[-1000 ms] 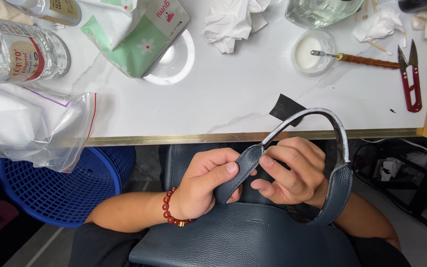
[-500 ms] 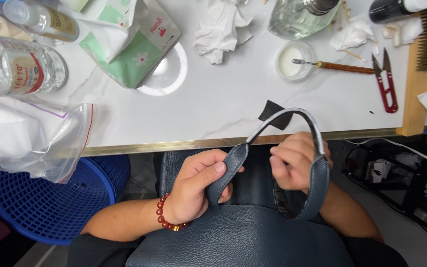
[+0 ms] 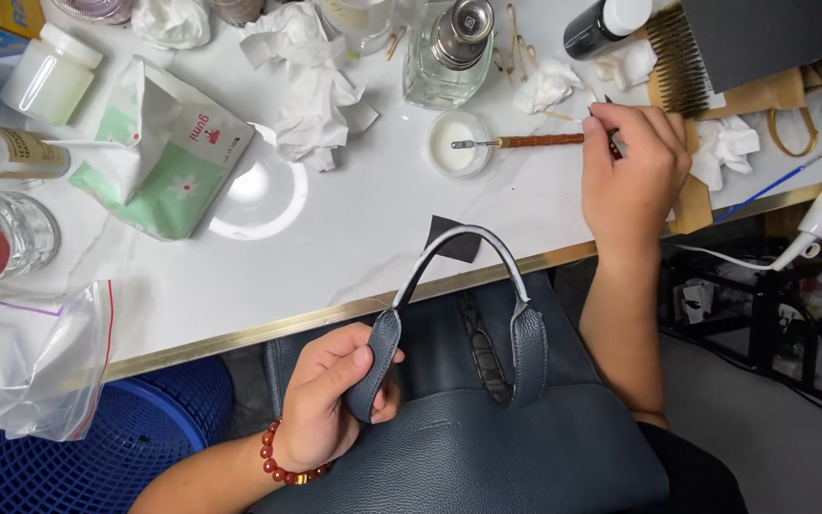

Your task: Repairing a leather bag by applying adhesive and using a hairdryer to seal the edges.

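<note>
Navy leather bag (image 3: 487, 457) sits in the lap below the white table (image 3: 363, 238). Head view: I see the left hand (image 3: 330, 409) closed round the handle (image 3: 459, 286) base, propping the arch up, likely to expose its edge. Right hand (image 3: 632, 176) pinches the wooden-shafted applicator (image 3: 535, 141), tip resting in the small white dish (image 3: 457, 143).

A leather-craft workshop is showing itself here: a white marble-look worktable (image 3: 373, 238) is lying crowded with a glass solvent bottle (image 3: 449, 52), a small dish of white paste (image 3: 459, 145), a wooden-handled applicator (image 3: 525, 142), crumpled tissues (image 3: 306, 81) and a dark leather scrap (image 3: 456, 240).
</note>
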